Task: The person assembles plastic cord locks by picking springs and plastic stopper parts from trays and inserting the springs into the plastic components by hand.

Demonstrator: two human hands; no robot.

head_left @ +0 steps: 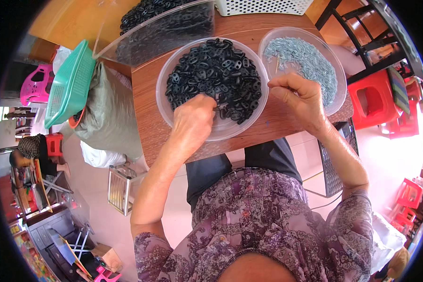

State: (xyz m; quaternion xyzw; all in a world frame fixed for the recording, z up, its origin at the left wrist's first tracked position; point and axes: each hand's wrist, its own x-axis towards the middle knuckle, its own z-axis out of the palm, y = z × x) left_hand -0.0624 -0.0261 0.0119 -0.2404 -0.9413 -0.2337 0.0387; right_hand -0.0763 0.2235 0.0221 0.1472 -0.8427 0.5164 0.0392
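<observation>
A round clear plastic bowl [161,94] full of small black oval pieces with two holes [211,70] stands on the wooden table. My left hand [192,117] dips over its near side, fingers curled together against the pieces; whatever they grip is hidden. To the right, a second clear bowl [339,56] contains many thin, pale blue-grey slivers [310,61]. Between the two bowls, close to the first one's rim, my right hand [300,96] has thumb and forefinger pinched. Anything in that pinch is too small to name.
Behind the bowls stand a clear bin [169,40] of more black pieces and a white perforated basket [263,6]. A green basket [73,87] and a grey-green sack [110,115] are left of the table [148,105]. Red stools [371,101] stand right; another person [30,150] sits far left.
</observation>
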